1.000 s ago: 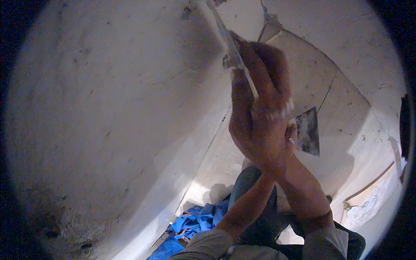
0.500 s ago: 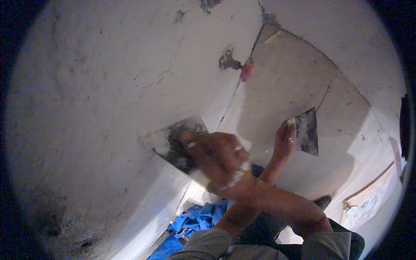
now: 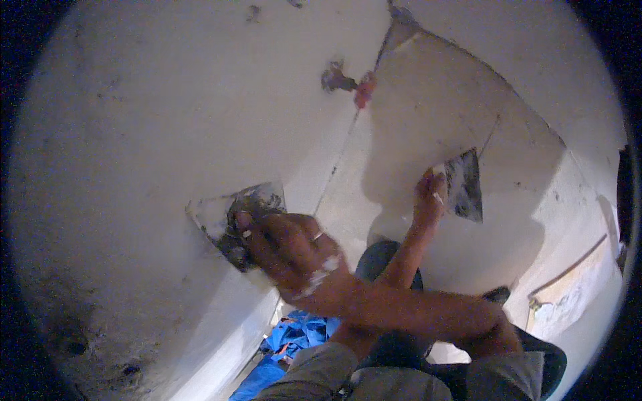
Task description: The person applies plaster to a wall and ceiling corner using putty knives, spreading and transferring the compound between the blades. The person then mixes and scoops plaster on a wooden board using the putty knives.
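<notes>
My arms are crossed, the right forearm passing over the left. My right hand (image 3: 294, 257), reaching to the left, is closed on a wide putty knife (image 3: 251, 207) whose blade is smeared with dark and whitish filler. That blade lies at or close against the pale plastered wall (image 3: 154, 154); contact is hard to tell. White smears and a ring show on this hand. Out to the right, my left hand (image 3: 430, 197) grips a second putty knife (image 3: 464, 185), its broad metal blade streaked with white. This one is held in front of the adjoining pale surface.
A tap with a red handle (image 3: 364, 91) sticks out from the wall near the corner. Blue crumpled material (image 3: 301, 337) lies low by the wall's base. A pale board (image 3: 572, 297) is at the far right. Dark patches (image 3: 73, 334) mark the wall's lower left.
My right hand has moved left along the wall with its putty knife. My left hand and its knife sit slightly higher and further left in view; the whole view has shifted a little too.
</notes>
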A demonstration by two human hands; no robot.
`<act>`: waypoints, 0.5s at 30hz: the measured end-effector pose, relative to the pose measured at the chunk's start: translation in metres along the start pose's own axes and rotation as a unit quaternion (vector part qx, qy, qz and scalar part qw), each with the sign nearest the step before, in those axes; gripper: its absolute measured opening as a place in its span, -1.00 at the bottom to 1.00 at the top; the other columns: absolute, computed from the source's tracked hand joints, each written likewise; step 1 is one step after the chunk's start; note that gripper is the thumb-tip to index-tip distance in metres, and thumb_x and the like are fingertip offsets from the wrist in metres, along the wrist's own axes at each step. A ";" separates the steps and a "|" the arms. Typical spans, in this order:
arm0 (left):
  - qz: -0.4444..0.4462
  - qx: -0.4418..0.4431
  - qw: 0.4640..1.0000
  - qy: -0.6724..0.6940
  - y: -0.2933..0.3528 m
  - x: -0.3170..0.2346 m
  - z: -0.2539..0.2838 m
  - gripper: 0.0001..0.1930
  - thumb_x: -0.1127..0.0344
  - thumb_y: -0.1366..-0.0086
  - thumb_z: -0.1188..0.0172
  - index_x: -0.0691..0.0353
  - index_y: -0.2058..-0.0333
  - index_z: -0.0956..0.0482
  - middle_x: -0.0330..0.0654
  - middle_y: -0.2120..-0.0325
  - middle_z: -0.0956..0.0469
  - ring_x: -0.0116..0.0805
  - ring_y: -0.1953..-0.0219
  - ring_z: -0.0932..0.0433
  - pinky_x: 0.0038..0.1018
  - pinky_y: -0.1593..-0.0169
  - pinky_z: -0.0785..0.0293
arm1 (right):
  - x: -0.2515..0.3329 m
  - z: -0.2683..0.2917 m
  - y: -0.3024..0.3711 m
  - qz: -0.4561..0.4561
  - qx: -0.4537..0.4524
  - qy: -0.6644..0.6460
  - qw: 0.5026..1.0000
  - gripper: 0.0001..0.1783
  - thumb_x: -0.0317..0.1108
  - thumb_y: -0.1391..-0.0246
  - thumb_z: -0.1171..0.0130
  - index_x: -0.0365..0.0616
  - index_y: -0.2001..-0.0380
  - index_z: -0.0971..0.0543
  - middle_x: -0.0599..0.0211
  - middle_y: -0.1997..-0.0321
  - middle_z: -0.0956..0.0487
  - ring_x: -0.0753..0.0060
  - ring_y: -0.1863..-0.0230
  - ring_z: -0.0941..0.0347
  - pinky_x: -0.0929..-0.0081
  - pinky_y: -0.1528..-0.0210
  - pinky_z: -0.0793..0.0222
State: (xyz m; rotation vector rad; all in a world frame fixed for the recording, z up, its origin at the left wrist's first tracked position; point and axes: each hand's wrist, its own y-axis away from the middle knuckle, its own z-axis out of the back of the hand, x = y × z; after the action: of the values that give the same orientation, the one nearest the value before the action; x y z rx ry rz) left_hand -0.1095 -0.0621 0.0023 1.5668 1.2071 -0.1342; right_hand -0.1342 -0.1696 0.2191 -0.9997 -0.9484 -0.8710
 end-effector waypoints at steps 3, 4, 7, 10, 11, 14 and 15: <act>-0.164 -0.033 0.950 -0.262 -0.011 0.024 0.027 -0.77 0.25 -0.34 0.04 0.24 0.13 -0.46 -0.33 0.30 -0.48 -0.52 0.29 -0.39 -0.59 0.20 -0.34 | -0.030 0.073 0.025 0.042 0.163 0.003 0.986 -0.49 -0.36 0.21 -0.14 -0.12 0.05 -0.51 0.08 0.02 -0.46 0.09 0.07 -0.43 0.21 0.05 -0.43; -0.217 -0.050 0.912 -0.344 -0.016 0.037 0.039 -0.76 0.25 -0.34 0.04 0.23 0.12 -0.46 -0.32 0.28 -0.48 -0.51 0.28 -0.40 -0.58 0.19 -0.35 | -0.037 0.109 0.028 0.045 0.217 -0.002 0.975 -0.49 -0.37 0.24 -0.14 -0.12 0.07 -0.53 0.10 0.03 -0.46 0.08 0.07 -0.42 0.23 0.02 -0.41; -0.325 -0.045 0.878 -0.349 -0.034 0.080 0.039 -0.77 0.28 -0.29 0.05 0.25 0.17 -0.49 -0.18 0.29 -0.53 -0.35 0.24 -0.48 -0.42 0.15 -0.42 | -0.047 0.221 0.049 -0.112 0.328 -0.031 0.937 -0.54 -0.44 0.20 -0.10 -0.17 0.11 -0.56 0.09 0.04 -0.44 0.03 0.06 -0.41 0.24 -0.02 -0.36; -0.093 0.065 0.958 -0.264 -0.011 0.013 0.014 -0.74 0.14 -0.26 0.03 0.19 0.31 -0.51 -0.15 0.37 -0.52 -0.25 0.28 -0.50 -0.28 0.18 -0.46 | -0.048 0.329 0.090 -0.325 0.273 -0.011 0.905 -0.66 -0.28 -0.12 0.01 -0.30 0.15 -0.54 0.02 0.06 -0.43 0.16 0.07 -0.43 0.40 0.15 -0.40; -0.125 0.079 0.900 -0.411 -0.005 0.000 0.006 -0.81 0.26 -0.19 -0.05 0.23 0.30 -0.52 -0.12 0.37 -0.54 -0.24 0.28 -0.52 -0.28 0.14 -0.47 | -0.045 0.364 0.113 -0.405 0.226 -0.012 0.886 -0.64 -0.21 -0.20 0.04 -0.32 0.14 -0.51 0.07 0.06 -0.46 0.22 0.15 -0.46 0.43 0.17 -0.40; -0.321 0.158 0.678 -0.642 -0.008 -0.013 0.006 -0.73 0.28 -0.22 -0.04 0.28 0.18 -0.56 -0.03 0.30 -0.58 -0.18 0.24 -0.55 -0.24 0.15 -0.49 | -0.040 0.472 0.222 -0.518 0.016 -0.011 0.855 -0.64 -0.24 -0.25 0.04 -0.34 0.09 -0.48 0.14 0.04 -0.51 0.31 0.10 -0.50 0.43 0.15 -0.40; -0.364 0.160 0.639 -0.658 -0.012 -0.009 0.014 -0.72 0.29 -0.21 -0.06 0.29 0.15 -0.54 -0.02 0.25 -0.55 -0.16 0.20 -0.53 -0.24 0.11 -0.47 | -0.036 0.518 0.278 -0.538 -0.071 -0.002 0.840 -0.69 -0.31 -0.25 0.05 -0.33 0.08 -0.48 0.18 0.08 -0.54 0.34 0.09 -0.50 0.44 0.13 -0.39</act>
State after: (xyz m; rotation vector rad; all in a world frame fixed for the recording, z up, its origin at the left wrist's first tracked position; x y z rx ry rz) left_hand -0.1160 -0.0795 -0.0057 0.6776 0.4638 -1.7746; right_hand -0.0141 0.4066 0.2332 -0.5142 -1.4858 -1.8914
